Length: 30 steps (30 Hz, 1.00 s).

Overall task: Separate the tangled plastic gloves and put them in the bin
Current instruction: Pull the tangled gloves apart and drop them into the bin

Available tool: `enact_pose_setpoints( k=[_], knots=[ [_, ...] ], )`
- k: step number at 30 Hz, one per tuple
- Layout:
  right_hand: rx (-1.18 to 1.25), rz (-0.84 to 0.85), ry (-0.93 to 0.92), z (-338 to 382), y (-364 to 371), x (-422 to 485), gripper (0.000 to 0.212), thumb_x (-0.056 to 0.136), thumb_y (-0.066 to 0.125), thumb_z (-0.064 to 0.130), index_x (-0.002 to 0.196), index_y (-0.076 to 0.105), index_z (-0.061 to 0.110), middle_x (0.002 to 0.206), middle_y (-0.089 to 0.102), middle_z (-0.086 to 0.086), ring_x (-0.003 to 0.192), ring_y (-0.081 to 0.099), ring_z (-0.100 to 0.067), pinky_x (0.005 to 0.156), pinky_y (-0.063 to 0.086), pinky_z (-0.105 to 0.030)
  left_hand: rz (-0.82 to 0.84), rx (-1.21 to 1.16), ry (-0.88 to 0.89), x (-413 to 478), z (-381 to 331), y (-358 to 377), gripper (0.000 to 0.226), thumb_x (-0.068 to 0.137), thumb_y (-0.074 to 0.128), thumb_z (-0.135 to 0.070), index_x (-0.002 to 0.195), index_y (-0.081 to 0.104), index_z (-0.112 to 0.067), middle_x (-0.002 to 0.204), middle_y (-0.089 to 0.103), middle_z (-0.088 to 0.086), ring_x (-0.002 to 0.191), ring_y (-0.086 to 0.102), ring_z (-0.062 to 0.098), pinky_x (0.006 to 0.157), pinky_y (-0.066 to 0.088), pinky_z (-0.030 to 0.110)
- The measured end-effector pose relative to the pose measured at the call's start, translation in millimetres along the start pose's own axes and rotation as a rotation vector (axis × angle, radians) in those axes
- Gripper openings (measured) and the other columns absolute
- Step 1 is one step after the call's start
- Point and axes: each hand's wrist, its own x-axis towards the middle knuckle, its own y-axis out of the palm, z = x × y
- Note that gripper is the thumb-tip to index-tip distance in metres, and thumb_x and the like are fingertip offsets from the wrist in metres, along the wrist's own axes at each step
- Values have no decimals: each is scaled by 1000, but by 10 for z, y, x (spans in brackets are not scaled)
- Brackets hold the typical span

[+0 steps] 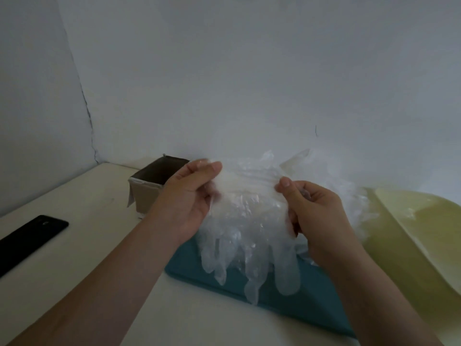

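A tangled bunch of clear plastic gloves (252,221) hangs in the air between my hands, its fingers drooping over a teal tray (299,303). My left hand (189,196) pinches the bunch's upper left edge with thumb and fingers. My right hand (309,208) pinches its upper right edge, stretching the plastic taut between the two. More clear gloves (349,196) pile up behind on the right. A small brown box-shaped bin (149,193) stands open at the back left, close beside my left hand; I cannot see what it holds.
A black phone (30,236) lies on the white table at the left edge. A pale yellow-green basin (424,221) fills the right side. The white wall rises just behind the bin and the gloves.
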Motion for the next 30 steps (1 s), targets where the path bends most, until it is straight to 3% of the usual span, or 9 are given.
enact_pose_setpoints(
  k=[4, 9, 14, 18, 20, 22, 25, 27, 30],
  knots=[
    [112, -16, 90, -45, 30, 10, 28, 98, 66, 35, 91, 77, 11, 56, 49, -14, 47, 48, -23, 50, 48, -31, 147, 77, -252, -116, 108, 41, 49, 76, 85, -42, 114, 79, -12, 86, 70, 1, 79, 67, 17, 76, 58, 39],
    [65, -50, 108, -47, 14, 0, 33, 99, 65, 36, 88, 76, 7, 52, 48, -11, 38, 40, -16, 38, 37, -20, 195, 181, -236, -136, 94, 38, 21, 88, 73, -21, 105, 81, -11, 89, 70, 3, 78, 68, 17, 71, 60, 35],
    [-86, -121, -34, -26, -66, 15, 36, 100, 60, 46, 89, 77, 16, 56, 56, -6, 46, 49, -18, 46, 45, -29, 253, 111, -112, -76, -155, -100, 19, 94, 62, -25, 98, 71, -9, 127, 74, 9, 110, 74, 29, 85, 63, 38],
    [0, 215, 39, 147, -89, -43, 51, 86, 57, 60, 104, 76, 17, 94, 80, 3, 87, 76, -11, 71, 59, -24, 442, 199, -162, -161, -63, -16, 18, 98, 60, -15, 103, 70, -2, 132, 69, 22, 112, 72, 39, 88, 62, 46],
    [159, 431, 163, 152, -74, -64, 49, 88, 60, 45, 110, 75, 4, 106, 79, -13, 96, 77, -25, 78, 62, -32, 459, 306, -171, -188, 39, 28, 23, 99, 63, -15, 115, 70, 1, 129, 69, 25, 115, 71, 40, 94, 60, 49],
    [198, 393, 188, 59, -72, -43, 31, 88, 67, 25, 103, 77, -1, 96, 77, -18, 83, 75, -30, 72, 62, -35, 424, 477, -125, -193, 52, 31, 30, 96, 68, -24, 117, 73, -4, 119, 75, 19, 112, 73, 34, 93, 60, 47],
    [159, 204, 213, -54, -120, 54, 13, 92, 65, -1, 98, 76, 2, 78, 74, -14, 65, 68, -23, 58, 60, -30, 78, 558, 55, -82, -14, -59, 26, 97, 70, -35, 98, 76, -10, 99, 79, 8, 83, 72, 26, 66, 55, 35],
    [142, 200, 217, -79, -145, 97, 25, 95, 57, -10, 98, 77, 6, 80, 74, -13, 61, 65, -22, 52, 55, -29, -143, 873, 208, 23, -1, -201, 19, 94, 73, -41, 91, 75, -22, 90, 76, -2, 78, 68, 15, 67, 53, 32],
    [88, 163, 209, -86, -111, 113, 40, 93, 50, -13, 90, 80, 13, 76, 71, -6, 52, 48, -18, 54, 32, -25, 110, 1413, 42, 14, 173, -298, 41, 78, 84, -57, 108, 66, -36, 104, 66, -14, 91, 64, 6, 79, 56, 29]
  ],
)
